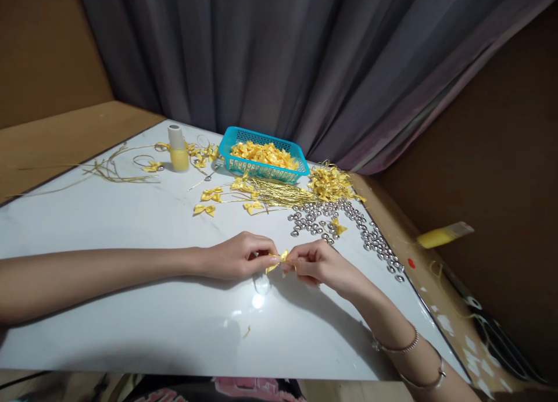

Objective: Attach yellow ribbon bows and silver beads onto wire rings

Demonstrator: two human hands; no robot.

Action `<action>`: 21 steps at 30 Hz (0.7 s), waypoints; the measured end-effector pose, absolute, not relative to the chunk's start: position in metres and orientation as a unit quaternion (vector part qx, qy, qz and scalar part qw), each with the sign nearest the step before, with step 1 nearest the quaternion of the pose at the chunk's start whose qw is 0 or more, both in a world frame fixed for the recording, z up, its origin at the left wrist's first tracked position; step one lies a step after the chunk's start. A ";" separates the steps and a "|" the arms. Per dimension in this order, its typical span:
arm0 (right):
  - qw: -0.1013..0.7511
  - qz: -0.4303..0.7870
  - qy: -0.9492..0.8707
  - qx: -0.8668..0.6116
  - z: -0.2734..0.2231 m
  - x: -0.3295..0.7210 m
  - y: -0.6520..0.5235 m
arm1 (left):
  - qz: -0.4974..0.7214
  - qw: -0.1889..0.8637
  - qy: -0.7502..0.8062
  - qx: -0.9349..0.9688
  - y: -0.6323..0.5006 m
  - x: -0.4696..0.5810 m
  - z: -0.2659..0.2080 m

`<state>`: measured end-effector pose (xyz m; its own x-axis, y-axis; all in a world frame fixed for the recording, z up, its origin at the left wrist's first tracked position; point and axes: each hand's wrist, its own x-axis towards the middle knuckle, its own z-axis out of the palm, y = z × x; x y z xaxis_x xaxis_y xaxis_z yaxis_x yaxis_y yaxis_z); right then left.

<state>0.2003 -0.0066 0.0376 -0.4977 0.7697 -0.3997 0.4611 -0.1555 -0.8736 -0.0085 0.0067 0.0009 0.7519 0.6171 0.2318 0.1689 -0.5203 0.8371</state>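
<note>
Near the middle of the white board, both my hands meet at a small yellow ribbon bow [282, 255]. My left hand [246, 255] pinches the bow from the left between thumb and fingers. From the right, my right hand [318, 262] closes its fingertips at the bow's other side, where a bit of thin gold cord seems to show. The fingers cover much of the bow. Just beyond my right hand lie many silver beads [310, 219] and a loose yellow bow [337, 226].
A turquoise basket [226, 149] of yellow bows stands at the back. Before it lie gold cords [279, 191], with a bow pile [331, 182] at their right. A glue bottle [178, 149] stands back left; another yellow-filled bottle [444, 234] lies at right.
</note>
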 end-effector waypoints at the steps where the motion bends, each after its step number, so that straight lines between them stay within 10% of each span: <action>1: 0.128 0.590 -0.635 -0.482 0.038 0.199 -0.007 | 0.275 0.401 0.222 0.845 0.006 -0.008 0.000; 21: 0.063 0.470 -0.734 -0.486 0.049 0.182 -0.019 | 0.294 0.250 0.134 0.912 0.000 -0.012 -0.003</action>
<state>0.1823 -0.0192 0.0495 -0.5206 0.7719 -0.3649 0.6542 0.0860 -0.7514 -0.0119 -0.0003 -0.0032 0.7905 0.3924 0.4702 0.0976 -0.8386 0.5359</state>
